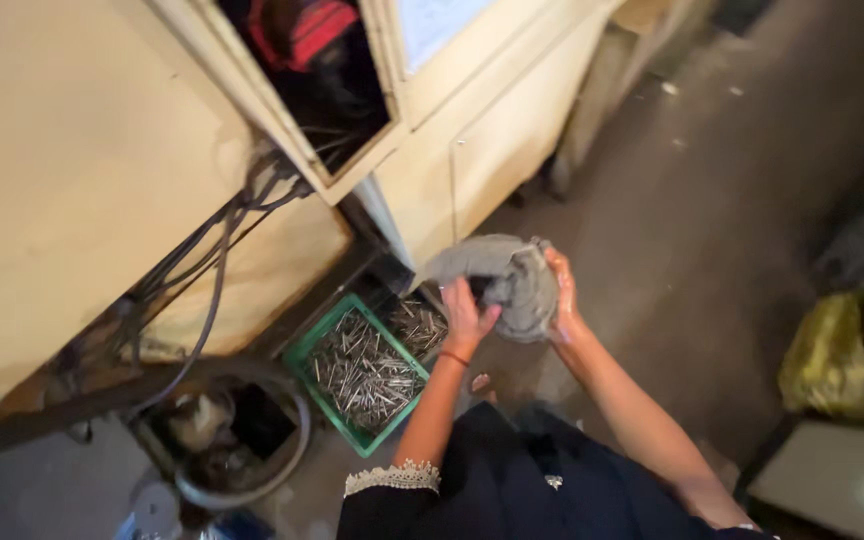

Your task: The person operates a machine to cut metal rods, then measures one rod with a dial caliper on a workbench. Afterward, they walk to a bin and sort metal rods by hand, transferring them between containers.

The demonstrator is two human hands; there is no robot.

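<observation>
both hands, left hand (pixel 467 318) and right hand (pixel 562 295), clutch the grey rag (pixel 507 275) bunched between them at mid-frame, above the green crate (pixel 304 352).

A crate (pixel 304 356) of metal pins (pixel 362 375) sits on the floor (pixel 712 200) — below the cabinet (pixel 82 150). A bucket (pixel 237 440) stands to its left — a sack (pixel 847 355) well off right.

Workshop or small factory: beige machine cabinet (pixel 82 180), loose cables (pixel 214 270), green crate (pixel 304 352) of metal pins (pixel 364 372), grimy concrete floor (pixel 692 210).

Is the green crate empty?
No, the green crate is filled with thin metal rods, lying on the floor left of the hands wringing a grey cloth.
</observation>
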